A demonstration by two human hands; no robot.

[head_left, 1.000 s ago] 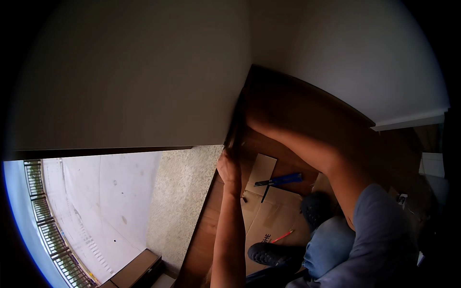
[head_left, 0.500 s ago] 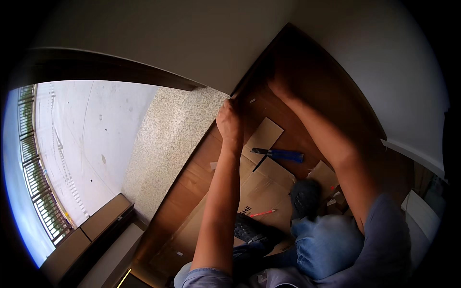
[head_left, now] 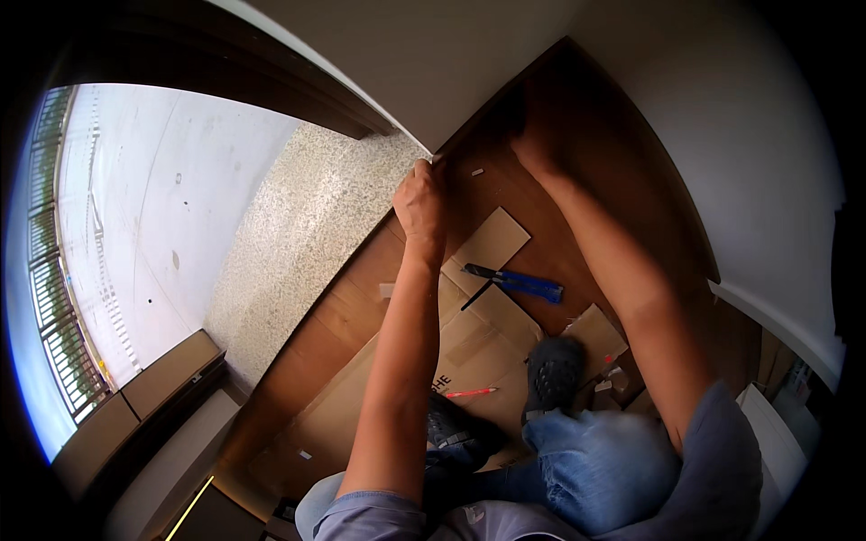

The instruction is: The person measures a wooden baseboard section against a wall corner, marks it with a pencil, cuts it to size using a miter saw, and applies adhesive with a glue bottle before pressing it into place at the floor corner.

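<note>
My left hand [head_left: 420, 200] is at the lower corner of a pale wall [head_left: 424, 72], fingers curled together against its edge. Whatever they pinch there is hidden. A dark strip [head_left: 496, 95] runs along the foot of this wall, from beside my left hand toward the far corner. My right hand [head_left: 538, 149] reaches low into deep shadow near that strip. Its fingers cannot be made out. Below my hands, a blue-handled cutting tool [head_left: 519, 283] and a thin black stick-like piece [head_left: 477, 296] lie on flattened cardboard [head_left: 487, 347]. A red pencil-like marker [head_left: 472, 392] rests closer to my feet.
Brown wooden flooring [head_left: 347, 316] meets a speckled stone threshold [head_left: 280, 225] at the left, with bright pavement [head_left: 162, 207] beyond. Another pale wall [head_left: 740, 153] bounds the right side. Cardboard scraps [head_left: 613, 383] lie beside my dark shoe [head_left: 553, 371]. A low cabinet [head_left: 171, 379] stands lower left.
The whole view has shifted a little, so the floor things appear slightly further left and higher. Both hands stay at about the same places along the wall's foot.
</note>
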